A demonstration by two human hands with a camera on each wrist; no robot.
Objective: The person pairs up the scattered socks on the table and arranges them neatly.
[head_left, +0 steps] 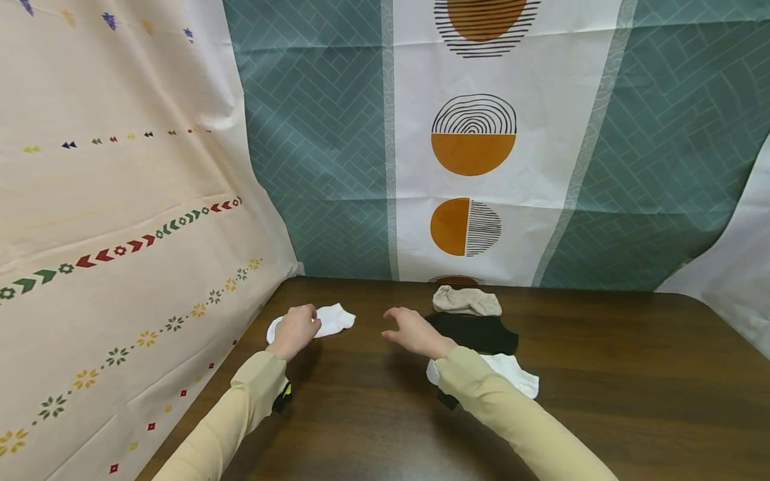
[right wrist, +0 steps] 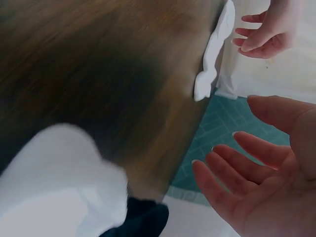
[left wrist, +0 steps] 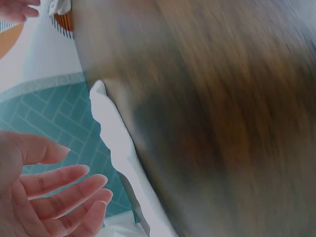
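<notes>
My left hand (head_left: 295, 331) hovers over a white ankle sock (head_left: 337, 319) at the table's left side. In the left wrist view, the fingers of that hand (left wrist: 59, 202) are loosely bent, holding nothing, apart from the white sock (left wrist: 118, 138). To the right, my right hand (head_left: 415, 332) is raised above the table beside a black sock (head_left: 481, 333), partly covering its left end. The right wrist view shows this hand (right wrist: 261, 168) with relaxed, spread fingers and an empty palm. A second white sock (head_left: 512, 373) lies partly under my right forearm.
A beige sock (head_left: 466, 301) lies behind the black one, close to the table's back edge. Something dark (head_left: 448, 400) pokes out in front of the second white sock. Patterned cloths (head_left: 319, 133) hang behind and at the left of the brown wooden table (head_left: 361, 427).
</notes>
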